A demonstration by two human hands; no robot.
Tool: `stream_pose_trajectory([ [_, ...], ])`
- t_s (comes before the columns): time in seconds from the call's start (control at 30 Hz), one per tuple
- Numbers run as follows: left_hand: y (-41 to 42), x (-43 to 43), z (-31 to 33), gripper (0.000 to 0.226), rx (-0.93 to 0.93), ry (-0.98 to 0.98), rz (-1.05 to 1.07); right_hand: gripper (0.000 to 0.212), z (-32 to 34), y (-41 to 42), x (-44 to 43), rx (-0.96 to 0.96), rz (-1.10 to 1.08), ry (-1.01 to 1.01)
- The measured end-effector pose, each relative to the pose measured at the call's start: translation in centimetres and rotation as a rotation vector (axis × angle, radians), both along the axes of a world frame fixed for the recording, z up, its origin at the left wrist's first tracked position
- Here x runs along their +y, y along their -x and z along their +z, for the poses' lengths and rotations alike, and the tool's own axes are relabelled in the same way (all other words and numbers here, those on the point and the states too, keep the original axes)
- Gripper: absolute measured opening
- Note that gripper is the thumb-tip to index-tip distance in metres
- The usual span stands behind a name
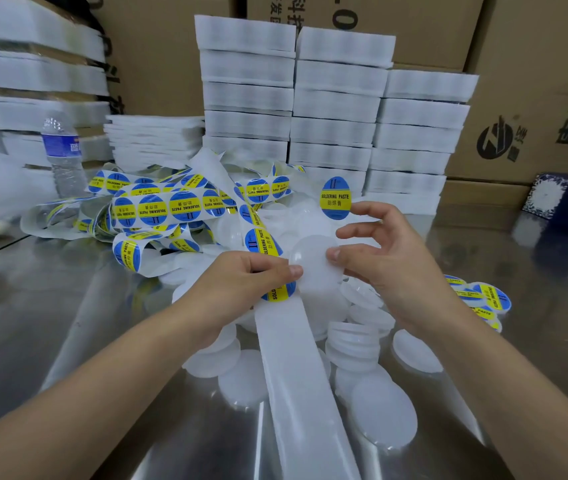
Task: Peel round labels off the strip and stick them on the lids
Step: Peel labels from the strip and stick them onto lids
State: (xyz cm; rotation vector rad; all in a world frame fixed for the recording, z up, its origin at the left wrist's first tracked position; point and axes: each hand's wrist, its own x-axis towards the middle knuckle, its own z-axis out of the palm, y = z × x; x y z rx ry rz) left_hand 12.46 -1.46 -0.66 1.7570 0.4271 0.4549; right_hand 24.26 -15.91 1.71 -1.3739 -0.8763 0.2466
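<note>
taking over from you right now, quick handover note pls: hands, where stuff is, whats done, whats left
Left hand grips the strip at the next label.
Right hand carries a peeled label on its index fingertip, with its thumb on a bare lid that the left thumb also touches.
Done: a few labelled lids lie right of the right wrist. Spent backing trails toward the person.
Left: stick this label on, then do the loose lids piled on the table.
</note>
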Motion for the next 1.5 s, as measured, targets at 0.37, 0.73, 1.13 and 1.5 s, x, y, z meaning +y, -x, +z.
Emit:
stream_pose_trajectory([
  [0.37,0.1,0.3,0.0,0.024,-0.048,0.072,0.01,0.034,1.5,-0.6,-0.6,0.295,-0.052,-0.04],
  [0.73,0.0,0.4,0.2,0.039,-0.062,0.058,0.004,0.051,0.9,0.0,0.1,0.179,-0.02,0.24],
  [1.13,0.0,0.4,0.3,0.041,-0.034,0.049,0.022,0.044,1.0,0.4,0.0,0.157,-0.032,0.257],
  [1.5,0.2,0.2,0.6,0.039,-0.024,0.039,0.045,0.045,0.9,0.2,0.1,0.148,-0.04,0.268],
])
